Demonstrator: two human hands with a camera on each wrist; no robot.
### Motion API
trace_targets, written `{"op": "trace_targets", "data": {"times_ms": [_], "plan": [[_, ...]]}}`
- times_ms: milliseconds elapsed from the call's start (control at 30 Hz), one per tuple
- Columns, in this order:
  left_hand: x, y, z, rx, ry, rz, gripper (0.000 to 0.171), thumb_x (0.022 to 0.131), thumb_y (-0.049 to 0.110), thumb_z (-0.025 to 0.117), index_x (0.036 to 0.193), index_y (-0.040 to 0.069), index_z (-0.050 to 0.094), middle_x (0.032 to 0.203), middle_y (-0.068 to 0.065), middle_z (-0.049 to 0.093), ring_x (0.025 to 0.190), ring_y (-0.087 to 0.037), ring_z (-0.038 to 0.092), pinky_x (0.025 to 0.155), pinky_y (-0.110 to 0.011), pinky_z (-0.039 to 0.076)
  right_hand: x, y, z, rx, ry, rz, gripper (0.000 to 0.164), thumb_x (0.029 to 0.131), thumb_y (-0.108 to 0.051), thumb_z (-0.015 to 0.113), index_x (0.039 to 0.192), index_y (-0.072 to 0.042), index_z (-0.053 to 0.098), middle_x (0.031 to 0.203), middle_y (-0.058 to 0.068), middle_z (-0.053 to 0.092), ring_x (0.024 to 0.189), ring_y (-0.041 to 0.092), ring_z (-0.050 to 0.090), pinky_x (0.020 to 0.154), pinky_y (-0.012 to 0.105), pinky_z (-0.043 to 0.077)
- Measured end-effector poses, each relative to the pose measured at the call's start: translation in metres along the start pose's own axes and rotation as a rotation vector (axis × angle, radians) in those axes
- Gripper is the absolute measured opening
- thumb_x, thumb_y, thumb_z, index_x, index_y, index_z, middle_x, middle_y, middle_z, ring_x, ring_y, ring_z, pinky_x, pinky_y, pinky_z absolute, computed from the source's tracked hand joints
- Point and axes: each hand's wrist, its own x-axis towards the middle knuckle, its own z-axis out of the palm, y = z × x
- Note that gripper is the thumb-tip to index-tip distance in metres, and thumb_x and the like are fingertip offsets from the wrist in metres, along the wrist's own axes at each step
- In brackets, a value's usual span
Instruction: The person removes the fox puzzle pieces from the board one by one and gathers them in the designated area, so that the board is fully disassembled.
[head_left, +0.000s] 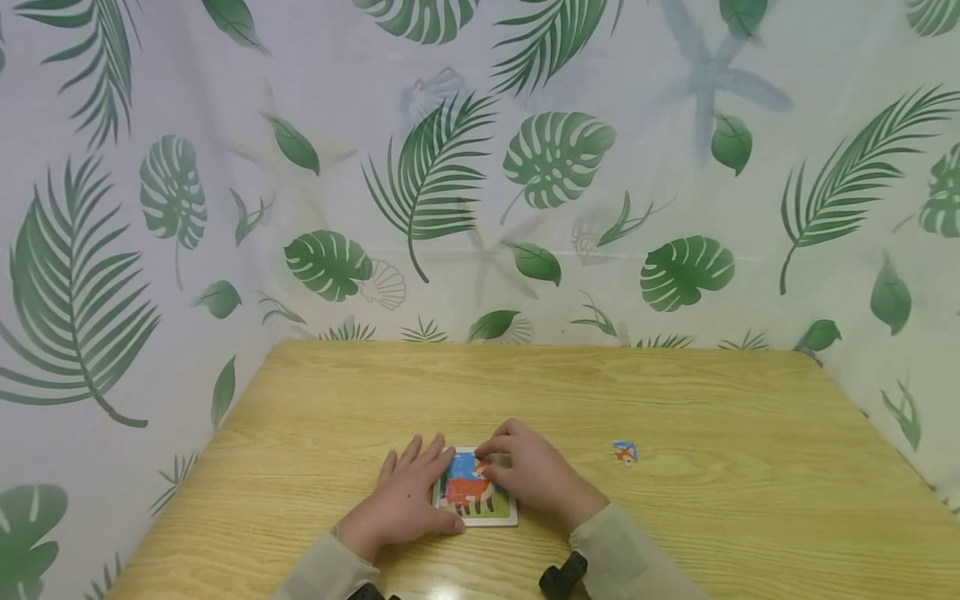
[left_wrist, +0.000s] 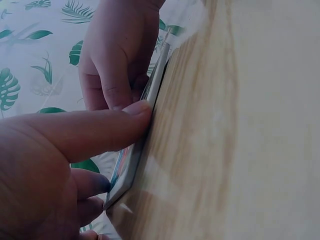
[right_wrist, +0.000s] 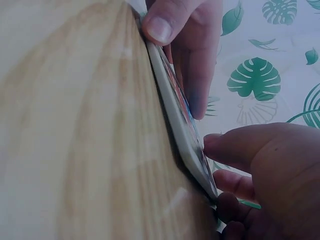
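Observation:
A small jigsaw puzzle (head_left: 474, 507) in a white-edged tray (head_left: 491, 523) lies flat on the table, showing an orange fox on grass under blue sky. My left hand (head_left: 408, 500) spreads along its left side, fingers fairly straight, thumb (left_wrist: 135, 112) against the near edge. Over the upper right part of the picture, my right hand (head_left: 536, 471) has bent fingers and pinches a puzzle piece (head_left: 481, 469) at the fox's head; the hand partly hides it. In the right wrist view, the right thumb (right_wrist: 225, 145) touches the puzzle's top surface.
A loose puzzle piece (head_left: 624, 452) with orange, white and blue on it lies to the right of my right hand. The wooden table (head_left: 720, 517) reaches back to a leaf-patterned cloth (head_left: 480, 167) that hangs behind and at both sides.

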Motion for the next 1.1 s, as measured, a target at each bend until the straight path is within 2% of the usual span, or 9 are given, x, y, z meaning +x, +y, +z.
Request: {"op": "trace_targets", "data": {"times_ms": [433,700,933,1100], "plan": [[-0.001,0.0,-0.001,-0.007,-0.008,0.003,0.099,0.078,0.051,0.083,0.157,0.009,0.039,0.166,-0.013,0.022,0.152,-0.043,0.004,0.115,-0.069,-0.001,0.002,-0.007,0.001,-0.073,0.008,0.002,0.015,0.093,-0.028,0.074,0.106,-0.021,0.079,0.106,-0.007,0.052,0.091,0.013,0.053,0.085,0.038,0.05],[-0.002,0.0,-0.001,0.007,0.0,0.01,0.101,0.078,0.052,0.083,0.157,0.008,0.039,0.166,-0.014,0.022,0.152,-0.044,0.005,0.115,-0.069,0.0,0.009,-0.006,0.007,-0.159,0.053,-0.006,0.015,0.09,-0.03,0.077,0.102,-0.021,0.075,0.104,-0.004,0.052,0.087,0.014,0.056,0.084,0.04,0.053],[0.0,-0.002,0.0,0.02,-0.002,0.01,0.1,0.078,0.053,0.082,0.156,0.008,0.039,0.165,-0.014,0.022,0.152,-0.044,0.006,0.115,-0.069,0.001,0.012,-0.01,0.011,-0.108,0.058,0.047,0.017,0.09,-0.026,0.077,0.103,-0.017,0.07,0.106,-0.002,0.052,0.091,0.016,0.056,0.091,0.042,0.052],[0.0,-0.002,0.0,0.011,-0.008,0.01,0.099,0.079,0.052,0.082,0.156,0.008,0.039,0.166,-0.014,0.022,0.152,-0.043,0.005,0.115,-0.069,0.0,0.013,-0.012,0.013,-0.039,0.059,0.07,0.018,0.091,-0.022,0.076,0.103,-0.016,0.065,0.101,-0.003,0.057,0.09,0.014,0.056,0.087,0.04,0.052]]}}
